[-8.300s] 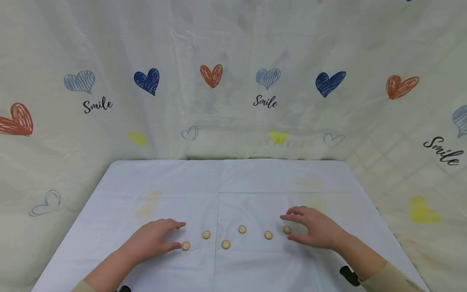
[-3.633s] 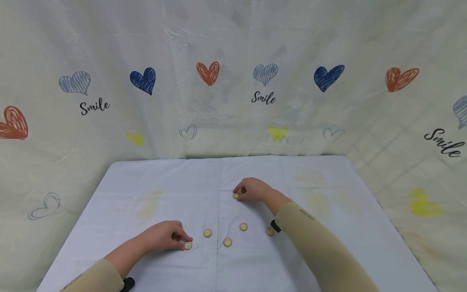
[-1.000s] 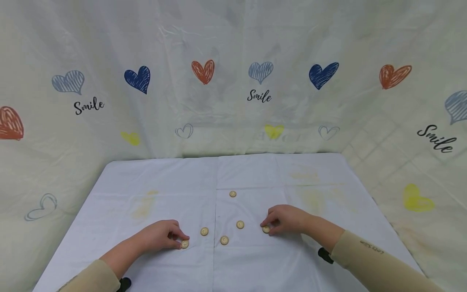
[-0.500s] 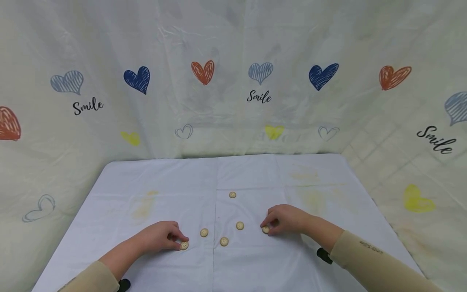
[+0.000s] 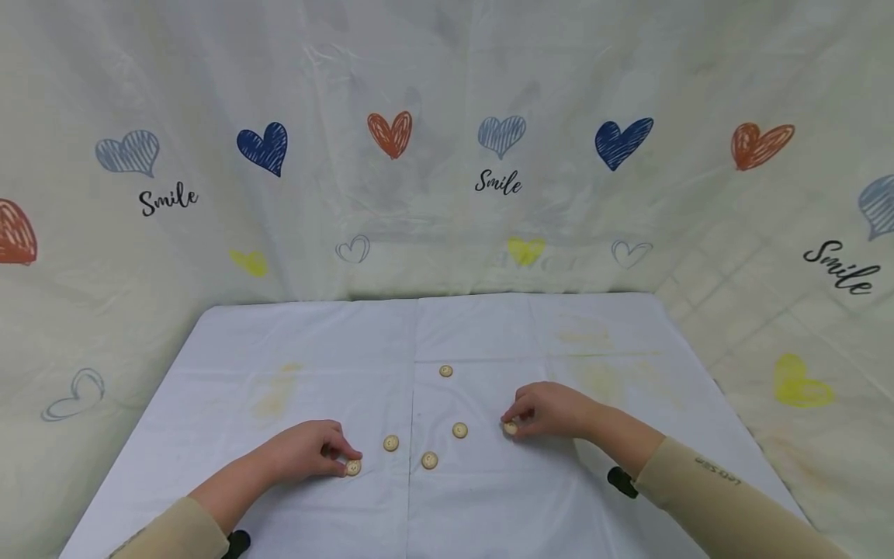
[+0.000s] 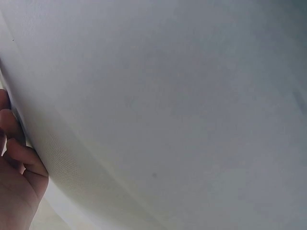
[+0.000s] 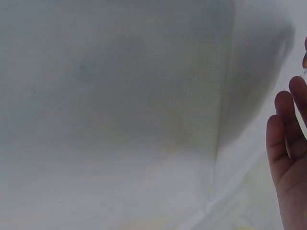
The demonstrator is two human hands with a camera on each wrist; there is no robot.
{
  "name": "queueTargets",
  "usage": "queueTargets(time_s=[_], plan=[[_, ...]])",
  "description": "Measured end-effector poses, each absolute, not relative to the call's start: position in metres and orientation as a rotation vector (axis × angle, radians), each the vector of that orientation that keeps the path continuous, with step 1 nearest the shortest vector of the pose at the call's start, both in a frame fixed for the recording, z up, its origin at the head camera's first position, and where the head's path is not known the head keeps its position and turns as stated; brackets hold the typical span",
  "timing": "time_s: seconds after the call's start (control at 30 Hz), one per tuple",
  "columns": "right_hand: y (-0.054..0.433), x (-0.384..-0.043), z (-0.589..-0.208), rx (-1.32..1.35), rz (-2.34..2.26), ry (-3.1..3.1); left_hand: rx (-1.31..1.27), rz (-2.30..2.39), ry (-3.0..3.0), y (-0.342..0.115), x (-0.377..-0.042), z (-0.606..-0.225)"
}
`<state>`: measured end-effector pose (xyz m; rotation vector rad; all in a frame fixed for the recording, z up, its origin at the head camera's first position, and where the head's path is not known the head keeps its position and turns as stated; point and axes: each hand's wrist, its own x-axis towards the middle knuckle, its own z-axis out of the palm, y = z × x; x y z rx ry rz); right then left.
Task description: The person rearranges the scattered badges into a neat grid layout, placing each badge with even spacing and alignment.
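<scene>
Several round wooden buttons are spread over the white-covered table in the head view. My left hand (image 5: 312, 450) pinches the leftmost button (image 5: 354, 467) between thumb and finger, at the table surface. On the right, my right hand (image 5: 552, 409) pinches another button (image 5: 511, 428) by its edges. Between the hands lie three buttons: one (image 5: 391, 443) nearer the left hand, one (image 5: 429, 460) lowest, and one (image 5: 459, 430) nearer the right hand. Farther back sits a single button (image 5: 445, 371). The wrist views show part of each hand, with no button visible there.
A white cloth (image 5: 314, 349) with faint yellow stains covers the table. Behind it hangs a pale curtain (image 5: 447, 217) printed with hearts and "Smile". Black wrist devices (image 5: 621, 482) sit under the sleeves.
Earlier the right hand set one button at the back, then came to the right-hand button. In the last half second it has shifted slightly away from me with that button. The left hand stays.
</scene>
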<state>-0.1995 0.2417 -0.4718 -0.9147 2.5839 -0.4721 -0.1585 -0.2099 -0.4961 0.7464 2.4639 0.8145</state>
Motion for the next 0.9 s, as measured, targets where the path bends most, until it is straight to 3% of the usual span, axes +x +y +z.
queueTargets(time_s=[0.33,0.9], plan=[[0.237,-0.215,-0.468,-0.976,-0.466,2.593,0.751,0.812,2.471,-0.21,-0.161,-0.497],[0.207,-0.266,-0.475,-0.664,-0.45,2.67,0.759,0.833,2.456,-0.21,-0.159,-0.495]])
